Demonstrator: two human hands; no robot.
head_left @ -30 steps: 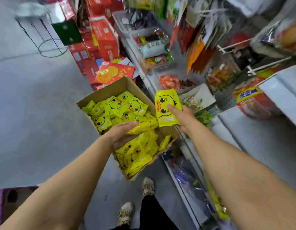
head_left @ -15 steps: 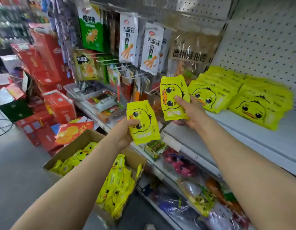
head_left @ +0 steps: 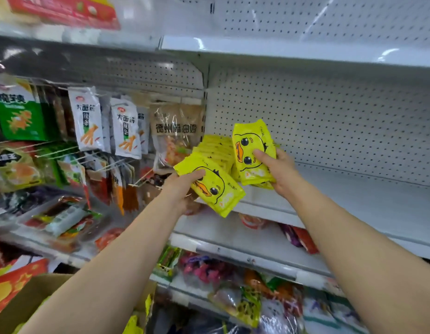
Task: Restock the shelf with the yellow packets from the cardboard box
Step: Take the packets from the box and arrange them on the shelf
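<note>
My left hand (head_left: 182,186) grips a yellow packet (head_left: 214,186) with a duck face, tilted, at the front edge of the white shelf (head_left: 354,201). My right hand (head_left: 279,169) holds a second yellow packet (head_left: 253,153) upright over the shelf, right beside a stack of the same yellow packets (head_left: 215,150) lying at the shelf's left end. The cardboard box (head_left: 28,300) shows only at the bottom left, under my left forearm, with a few yellow packets (head_left: 134,324) sticking out.
Snack bags (head_left: 122,128) hang on pegs left of the shelf. A white pegboard back wall (head_left: 329,116) rises behind it, with another shelf (head_left: 305,51) overhead. Lower shelves (head_left: 245,259) hold mixed colourful packets. The shelf's right part is bare.
Both hands rose from the box to the shelf, each carrying a yellow packet. The view swung up from the floor and box to the shelf.
</note>
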